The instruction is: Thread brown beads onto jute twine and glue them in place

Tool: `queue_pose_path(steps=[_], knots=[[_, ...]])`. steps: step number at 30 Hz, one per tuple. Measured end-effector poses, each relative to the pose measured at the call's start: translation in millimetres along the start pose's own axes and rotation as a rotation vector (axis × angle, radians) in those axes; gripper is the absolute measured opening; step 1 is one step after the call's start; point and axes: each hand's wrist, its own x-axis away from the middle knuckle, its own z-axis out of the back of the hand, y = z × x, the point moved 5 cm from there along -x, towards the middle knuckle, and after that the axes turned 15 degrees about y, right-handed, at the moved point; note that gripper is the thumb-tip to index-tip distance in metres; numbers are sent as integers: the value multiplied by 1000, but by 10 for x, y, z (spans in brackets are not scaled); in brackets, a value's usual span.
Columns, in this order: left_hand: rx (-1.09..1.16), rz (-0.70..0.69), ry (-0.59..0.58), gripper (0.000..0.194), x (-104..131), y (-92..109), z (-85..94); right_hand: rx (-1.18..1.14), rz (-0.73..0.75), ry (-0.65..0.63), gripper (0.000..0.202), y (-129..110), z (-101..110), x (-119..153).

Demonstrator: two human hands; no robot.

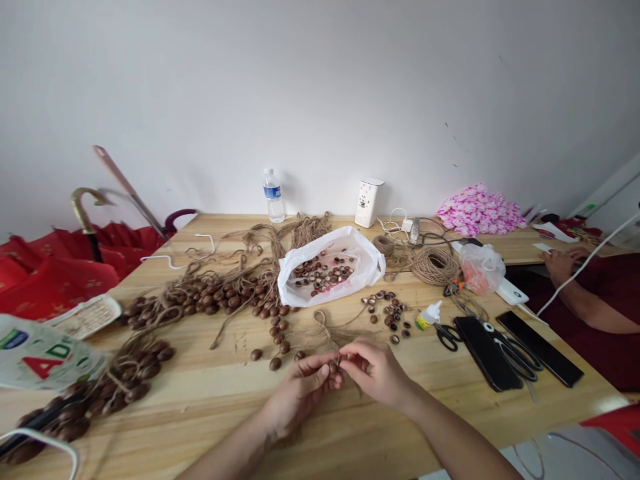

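Note:
Near the front middle of the table, my left hand [303, 392] is closed around a small brown nut shell [333, 367]. My right hand [380, 375] meets it from the right, thumb and fingertips pinched at the shell; a strand of twine seems to be between them, though the fingers partly hide it. Just beyond my fingers lies a knotted twine loop [321, 320] with loose strands fanning out. To its right are scattered half shells [393, 310], and to its left loose round nuts [275, 363]. A white plastic bag [330, 298] behind them holds more half shells.
Bunches of nuts on twine [200, 297] cover the left side. On the right are a glue bottle [429, 315], scissors [515, 353], phones [487, 352] and a twine coil [435, 267]. A water bottle [273, 197] stands by the wall. Another person's arm [583, 290] rests at far right.

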Motion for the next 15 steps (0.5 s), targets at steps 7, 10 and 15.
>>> queue_pose_path(steps=[7,10,15], knots=[[-7,27,-26,22,14,-3,-4,9,56,-65,19,3,-19,17],[-44,35,3,26,20,-1,6,28,63,-94,19,8,-25,18],[-124,-8,40,27,23,23,1,35,93,-110,14,-5,-24,21]])
